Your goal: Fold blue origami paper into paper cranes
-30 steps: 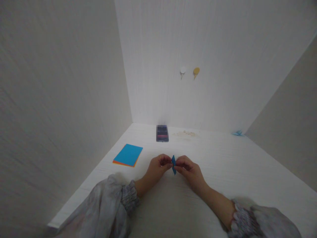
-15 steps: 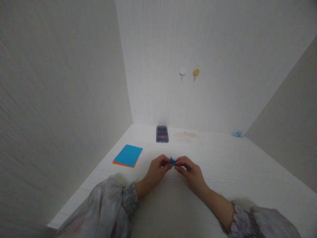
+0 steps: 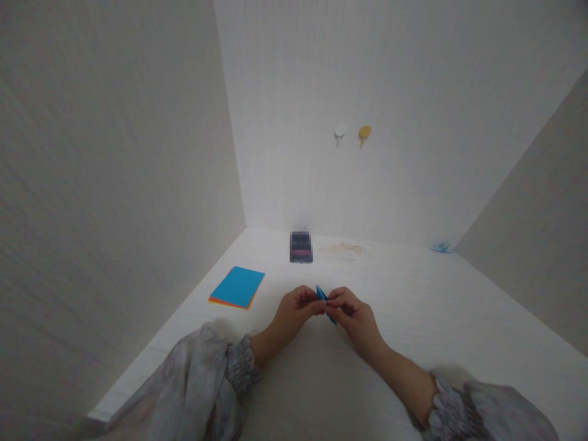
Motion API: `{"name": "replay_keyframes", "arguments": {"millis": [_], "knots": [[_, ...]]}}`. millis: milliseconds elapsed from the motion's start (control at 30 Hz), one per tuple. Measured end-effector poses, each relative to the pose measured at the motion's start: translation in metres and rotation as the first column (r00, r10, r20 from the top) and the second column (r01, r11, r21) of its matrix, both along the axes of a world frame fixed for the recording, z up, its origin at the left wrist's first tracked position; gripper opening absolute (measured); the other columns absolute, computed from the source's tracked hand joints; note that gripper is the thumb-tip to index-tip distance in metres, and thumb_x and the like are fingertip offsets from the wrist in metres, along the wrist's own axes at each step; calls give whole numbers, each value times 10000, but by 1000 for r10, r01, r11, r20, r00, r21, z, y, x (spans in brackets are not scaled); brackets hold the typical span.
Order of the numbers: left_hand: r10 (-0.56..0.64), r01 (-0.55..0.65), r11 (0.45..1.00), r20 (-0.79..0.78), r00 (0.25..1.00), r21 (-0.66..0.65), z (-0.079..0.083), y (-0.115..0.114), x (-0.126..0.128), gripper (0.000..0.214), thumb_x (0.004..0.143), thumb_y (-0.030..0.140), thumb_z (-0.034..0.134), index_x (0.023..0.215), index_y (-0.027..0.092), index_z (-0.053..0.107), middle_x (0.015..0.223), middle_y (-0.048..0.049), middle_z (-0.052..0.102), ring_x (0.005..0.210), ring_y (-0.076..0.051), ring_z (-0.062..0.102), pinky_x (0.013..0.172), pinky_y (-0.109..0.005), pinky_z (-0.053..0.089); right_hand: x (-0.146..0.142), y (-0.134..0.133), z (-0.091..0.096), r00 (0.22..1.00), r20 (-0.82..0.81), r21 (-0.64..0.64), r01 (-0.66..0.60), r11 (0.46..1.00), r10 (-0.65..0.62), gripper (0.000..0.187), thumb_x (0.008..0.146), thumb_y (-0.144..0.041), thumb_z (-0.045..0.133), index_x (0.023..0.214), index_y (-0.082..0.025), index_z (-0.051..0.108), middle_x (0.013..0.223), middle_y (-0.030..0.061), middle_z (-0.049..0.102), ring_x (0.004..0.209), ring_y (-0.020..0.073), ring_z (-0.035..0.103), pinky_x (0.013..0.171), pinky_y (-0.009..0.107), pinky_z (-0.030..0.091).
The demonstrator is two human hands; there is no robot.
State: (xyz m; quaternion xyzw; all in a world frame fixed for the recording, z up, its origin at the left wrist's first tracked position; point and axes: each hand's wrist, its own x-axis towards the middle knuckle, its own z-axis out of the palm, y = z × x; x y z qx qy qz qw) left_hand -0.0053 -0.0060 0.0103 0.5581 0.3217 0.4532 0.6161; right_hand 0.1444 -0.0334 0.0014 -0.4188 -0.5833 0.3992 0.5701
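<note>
Between my two hands is a small piece of folded blue paper, slanting from upper left to lower right. My left hand pinches it from the left with thumb and forefinger; a ring shows on one finger. From the right, my right hand grips the same paper between thumb and fingertips. Part of the paper is covered by the fingers, so its full shape cannot be made out. Both hands are just above the white table.
A stack of coloured paper, blue on top with orange below, lies on the left. A dark blurred-out object is near the back wall. At the far right corner sits a folded light-blue paper piece. Two hooks, white and yellow, hang on the wall.
The folded blue paper has turned in my fingers, and more of its length shows above and below them. My left thumb has shifted slightly right. Other things stay in place.
</note>
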Motion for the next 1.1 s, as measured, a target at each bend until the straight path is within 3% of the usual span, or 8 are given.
{"name": "replay_keyframes", "arguments": {"millis": [367,567,700,900,1100], "knots": [[33,-36,999,-71,997,-32,2,1,0,245,619,329,676,691,137,541,591,14,584,570,-119,575,598,-250,447,2,-1,4,1000,1,-28,-5,1000,6,97,683,-312,647,669,-216,649,807,28,532,727,157,522,614,263,447],[31,-33,999,-53,998,-22,2,1,1,229,644,326,658,723,133,561,628,5,594,579,-111,571,618,-252,454,2,-1,6,998,55,11,29,1000,-30,106,700,-326,627,725,-225,649,812,37,551,758,173,526,634,275,450],[42,-43,999,-42,998,-11,2,2,2,248,648,341,655,739,128,567,664,-8,607,593,-117,576,622,-258,458,2,-1,6,998,19,-29,65,997,-64,148,693,-331,635,773,-210,610,746,27,559,698,163,528,599,269,451],[51,-50,998,18,999,-37,4,1,3,304,623,369,678,744,134,529,666,-5,602,619,-123,584,641,-267,461,3,2,3,996,42,15,83,996,-84,99,695,-301,635,670,-206,628,845,43,568,785,176,540,651,275,452],[75,-72,996,64,995,-51,1,1,6,316,590,368,702,684,146,497,625,16,592,627,-128,585,663,-278,459,0,2,5,1000,2,-50,14,999,-14,123,715,-321,607,698,-199,604,865,43,593,781,174,550,676,279,451]]}}
